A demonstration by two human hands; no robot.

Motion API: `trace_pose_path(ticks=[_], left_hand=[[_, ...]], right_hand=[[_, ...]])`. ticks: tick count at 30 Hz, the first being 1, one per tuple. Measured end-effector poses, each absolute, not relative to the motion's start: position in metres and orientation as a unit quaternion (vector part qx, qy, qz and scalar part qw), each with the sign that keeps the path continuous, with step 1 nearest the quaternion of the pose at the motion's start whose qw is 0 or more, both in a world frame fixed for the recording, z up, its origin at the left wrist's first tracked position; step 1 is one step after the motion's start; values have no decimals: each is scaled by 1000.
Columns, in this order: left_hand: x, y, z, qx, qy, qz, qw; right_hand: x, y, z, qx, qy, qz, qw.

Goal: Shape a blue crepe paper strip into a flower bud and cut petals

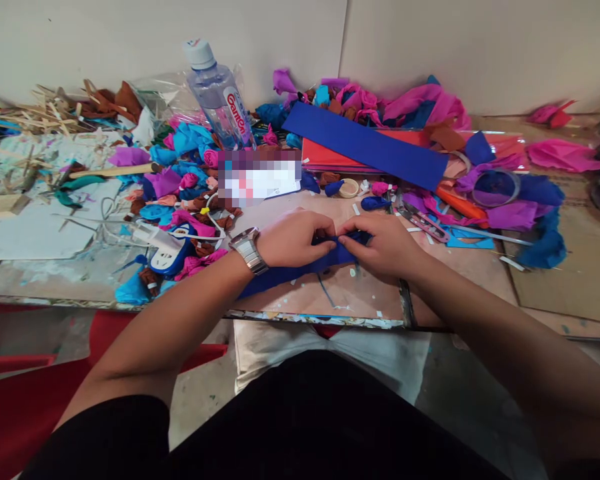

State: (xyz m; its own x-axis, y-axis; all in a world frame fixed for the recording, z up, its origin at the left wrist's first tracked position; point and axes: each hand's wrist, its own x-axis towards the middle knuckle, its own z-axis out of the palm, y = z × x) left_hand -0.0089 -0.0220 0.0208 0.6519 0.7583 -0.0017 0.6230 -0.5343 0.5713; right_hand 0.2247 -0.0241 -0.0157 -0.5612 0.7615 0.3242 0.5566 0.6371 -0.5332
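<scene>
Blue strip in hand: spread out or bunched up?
Both: the strip bunches where left hand and right hand pinch it, spread out toward the watch.

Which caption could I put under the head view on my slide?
Left hand and right hand pinching blue material over a worktable strewn with colourful crumpled scraps.

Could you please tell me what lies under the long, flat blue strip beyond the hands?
Flat red material shows along parts of both long edges of the blue strip, so it probably runs beneath. What lies directly under is covered.
</scene>
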Motion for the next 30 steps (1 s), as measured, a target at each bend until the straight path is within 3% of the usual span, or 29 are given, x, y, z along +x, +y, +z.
trace_pose_path(ticks=[5,17,30], left_hand=[[-10,-20,19,853,400,147,301],[-1,-26,17,897,370,160,179],[-3,-25,14,879,397,165,204]], right_hand=[[226,-24,-16,-378,-865,176,280],[223,-27,-14,-392,-838,236,297],[225,-23,-19,-383,-840,219,316]])
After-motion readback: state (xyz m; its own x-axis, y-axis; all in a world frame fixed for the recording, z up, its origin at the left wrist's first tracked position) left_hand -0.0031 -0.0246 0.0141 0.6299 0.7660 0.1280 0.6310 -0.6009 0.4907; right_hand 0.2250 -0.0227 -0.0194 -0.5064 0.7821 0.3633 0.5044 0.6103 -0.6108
